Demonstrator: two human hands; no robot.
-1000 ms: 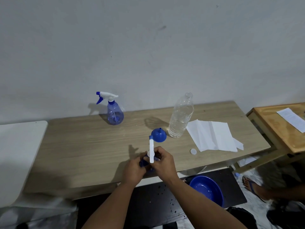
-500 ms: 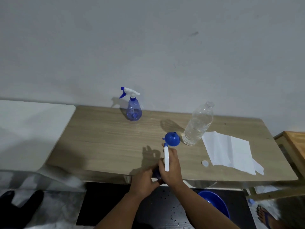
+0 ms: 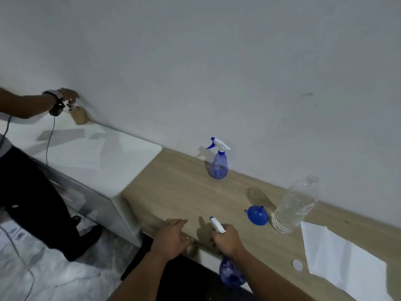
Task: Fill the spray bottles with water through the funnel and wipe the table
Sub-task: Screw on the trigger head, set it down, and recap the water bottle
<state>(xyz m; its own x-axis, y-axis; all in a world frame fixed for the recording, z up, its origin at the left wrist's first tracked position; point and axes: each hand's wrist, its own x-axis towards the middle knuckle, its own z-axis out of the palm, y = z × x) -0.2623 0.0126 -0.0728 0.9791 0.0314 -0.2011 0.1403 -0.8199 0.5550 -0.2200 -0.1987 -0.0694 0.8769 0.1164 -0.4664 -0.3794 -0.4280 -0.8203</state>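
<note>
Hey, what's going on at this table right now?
A person's right hand grips a blue spray bottle by its neck at the wooden table's near edge, while the left hand rests on that edge. A second spray bottle, blue funnel, clear water bottle and tissue sit untouched.

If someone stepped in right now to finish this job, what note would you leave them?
Right hand grips a spray bottle by the neck, at the table's near edge. Left hand rests on that edge, holding nothing. Second spray bottle stands by the wall. Funnel lies beside the uncapped water bottle; its cap and the paper towel lie to the right. Fill levels unclear; wiping not yet begun.
</note>
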